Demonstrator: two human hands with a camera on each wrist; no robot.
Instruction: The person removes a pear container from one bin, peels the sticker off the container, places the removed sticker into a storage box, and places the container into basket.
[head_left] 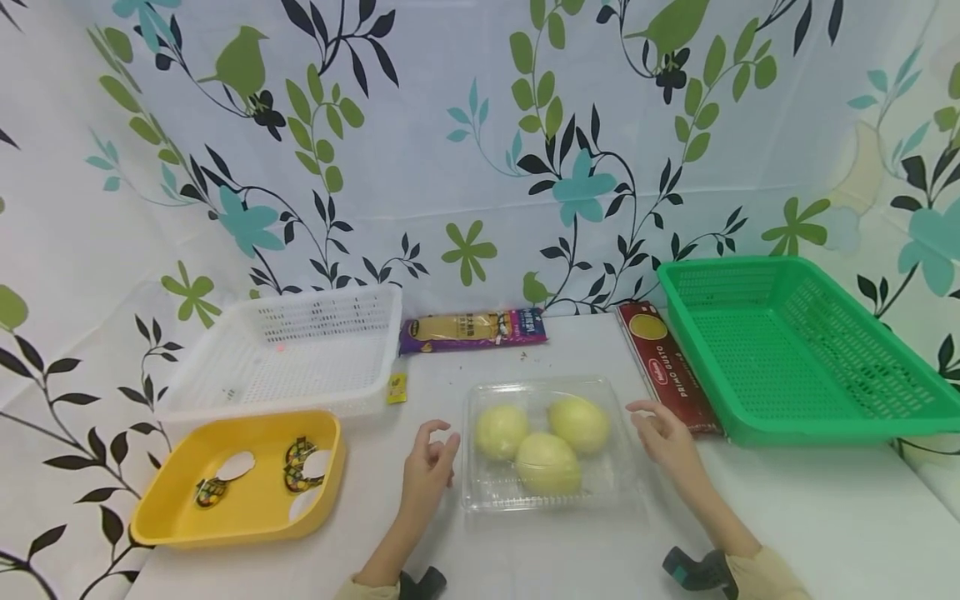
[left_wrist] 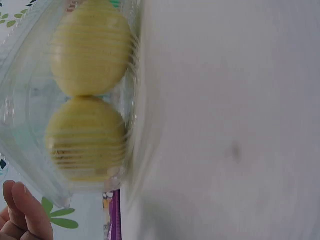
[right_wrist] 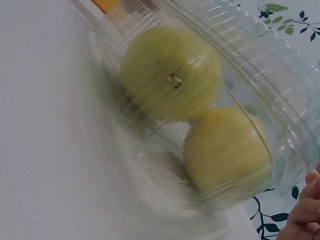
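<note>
A clear plastic clamshell box (head_left: 611,479) sits in the middle of the white table, lid down. Inside it are three round, pale yellow-green fruits, one at the front (head_left: 548,464), one at the back left (head_left: 502,432) and one at the back right (head_left: 579,423). Just left of the box is my left hand (head_left: 427,471), fingers loosely bent around nothing. My right hand (head_left: 667,440) hovers by the right side, its fingers relaxed and pointing toward the box. Both wrist views show fruit through the ribbed walls, with fingertips close to the box's edge.
At left, a yellow tray (head_left: 225,529) holds several small patterned items with white tags, and a white basket (head_left: 330,367) stands behind it. A purple packet (head_left: 480,329) lies at the back, a small yellow sachet (head_left: 397,388) nearby. A red box (head_left: 667,367) lies beside the green basket (head_left: 750,342).
</note>
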